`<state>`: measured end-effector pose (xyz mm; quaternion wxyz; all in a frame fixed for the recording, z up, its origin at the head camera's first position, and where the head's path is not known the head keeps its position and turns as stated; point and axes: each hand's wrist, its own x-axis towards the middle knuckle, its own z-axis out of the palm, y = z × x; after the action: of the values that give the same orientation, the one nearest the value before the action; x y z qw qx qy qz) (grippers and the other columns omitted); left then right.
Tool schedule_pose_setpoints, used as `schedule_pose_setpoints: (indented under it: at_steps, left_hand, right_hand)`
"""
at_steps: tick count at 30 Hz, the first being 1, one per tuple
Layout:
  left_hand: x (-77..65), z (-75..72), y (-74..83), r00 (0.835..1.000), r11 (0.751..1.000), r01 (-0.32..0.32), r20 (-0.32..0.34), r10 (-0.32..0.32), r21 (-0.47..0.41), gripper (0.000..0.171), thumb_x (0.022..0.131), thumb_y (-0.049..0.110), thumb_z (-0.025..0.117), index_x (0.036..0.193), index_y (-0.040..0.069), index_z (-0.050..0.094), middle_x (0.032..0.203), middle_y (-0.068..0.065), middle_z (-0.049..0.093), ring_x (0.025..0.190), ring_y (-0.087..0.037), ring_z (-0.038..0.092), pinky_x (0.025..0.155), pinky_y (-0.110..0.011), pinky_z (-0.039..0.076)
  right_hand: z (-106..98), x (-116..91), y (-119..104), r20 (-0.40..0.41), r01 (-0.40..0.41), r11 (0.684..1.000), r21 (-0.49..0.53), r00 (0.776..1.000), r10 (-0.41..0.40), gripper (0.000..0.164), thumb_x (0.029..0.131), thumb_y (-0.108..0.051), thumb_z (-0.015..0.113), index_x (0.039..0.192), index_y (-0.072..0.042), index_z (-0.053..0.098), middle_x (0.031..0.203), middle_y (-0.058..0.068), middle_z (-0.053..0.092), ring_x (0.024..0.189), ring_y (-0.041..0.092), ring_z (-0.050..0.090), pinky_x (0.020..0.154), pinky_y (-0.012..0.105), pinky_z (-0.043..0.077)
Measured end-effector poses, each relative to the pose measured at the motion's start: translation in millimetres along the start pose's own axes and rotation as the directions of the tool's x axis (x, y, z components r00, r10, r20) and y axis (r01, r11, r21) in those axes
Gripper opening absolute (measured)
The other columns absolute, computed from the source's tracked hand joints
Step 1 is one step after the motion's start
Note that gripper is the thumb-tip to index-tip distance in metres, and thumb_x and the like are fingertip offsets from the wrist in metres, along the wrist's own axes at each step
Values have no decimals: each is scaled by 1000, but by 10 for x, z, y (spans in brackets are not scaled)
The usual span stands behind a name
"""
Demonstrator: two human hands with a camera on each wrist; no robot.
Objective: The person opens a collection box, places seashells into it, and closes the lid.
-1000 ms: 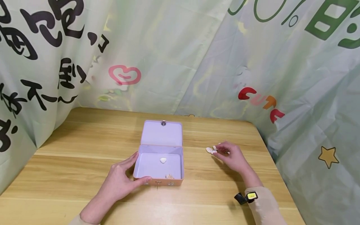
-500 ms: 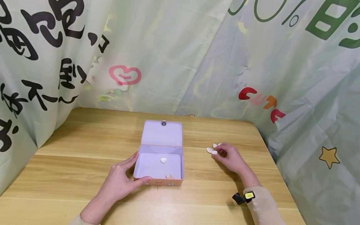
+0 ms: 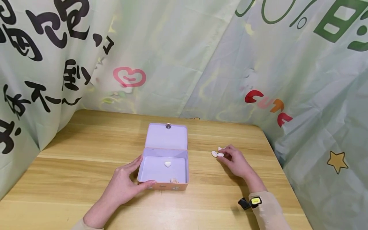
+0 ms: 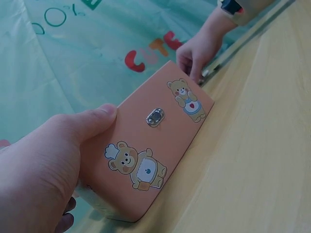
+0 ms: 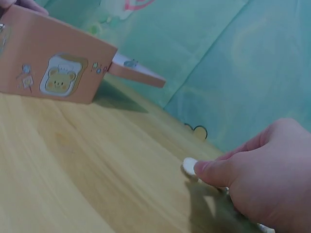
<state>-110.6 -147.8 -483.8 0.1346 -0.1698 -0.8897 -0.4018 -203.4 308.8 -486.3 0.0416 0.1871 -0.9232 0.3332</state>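
Note:
A small tin box (image 3: 164, 169), lilac inside and orange outside with bear pictures, stands with its lid (image 3: 166, 136) tipped back. My left hand (image 3: 122, 185) grips its front left corner, thumb on the front wall and fingers along the left side. In the box lie a white heart-shaped piece (image 3: 167, 164) and a beige ridged piece (image 3: 173, 180). To the right, my right hand (image 3: 236, 162) reaches down to a few flat white shell-like pieces (image 3: 214, 154), with one white piece (image 5: 189, 166) at the thumb tip between thumb and forefinger. My other right fingers partly hide the group.
The wooden table (image 3: 86, 153) reaches back to a printed curtain (image 3: 172, 57) that hangs behind and along both sides. A black strap device with a yellow screen (image 3: 256, 201) sits at my right cuff.
My right hand shifts slightly over the white pieces, covering one at the back more. The left hand and box stay in place; the head view moves a little.

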Motion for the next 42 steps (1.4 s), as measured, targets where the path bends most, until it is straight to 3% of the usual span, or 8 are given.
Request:
schedule_pose_setpoints:
  at_steps: [8,19,25,35,38,42]
  left_hand:
    - [-1,-13,-12,1000,1000,0,-9,0,5,107,72,63,93,141,-12,59,146,-19,58,131,-41,56,104,-55,50]
    - [3,-10,-6,1000,1000,-13,-6,13,1,109,73,66,90,141,-12,58,146,-19,57,132,-39,55,102,-53,52]
    - [4,-17,-11,1000,1000,-13,-9,13,7,108,73,64,91,141,-13,58,146,-21,57,131,-41,55,101,-53,53]
    - [-11,-2,15,1000,1000,8,-1,-8,21,108,73,65,90,143,-11,58,148,-18,56,128,-33,59,88,-44,59]
    - [-12,4,12,1000,1000,7,-3,-7,20,108,73,65,91,142,-11,58,147,-18,57,113,-29,68,81,-41,58]
    - [-11,10,1,1000,1000,0,-6,0,10,108,73,66,90,142,-12,58,147,-19,57,116,-30,67,85,-42,59]
  right_hand:
    - [-83,56,-171,-22,38,998,56,999,-37,11,97,-8,79,106,-5,73,97,2,62,85,19,59,72,29,54]
    - [-121,152,-576,-27,70,990,126,997,-67,15,98,-9,78,112,-7,74,93,-3,72,81,19,63,68,29,53]
    - [-55,264,-751,-32,99,980,172,995,-95,13,98,-12,78,110,-8,76,92,-1,70,82,19,64,70,34,54]
    - [84,416,-1014,-14,151,969,197,988,-151,15,96,-12,81,110,-10,77,95,-4,72,86,17,66,78,38,59]
    - [109,451,-1086,-8,168,963,211,985,-170,15,95,-10,81,109,-9,77,95,-4,72,85,17,67,77,43,59]
    - [157,503,-1147,-2,204,951,232,978,-209,15,94,-7,82,109,-7,77,95,-3,72,85,17,67,78,46,60]
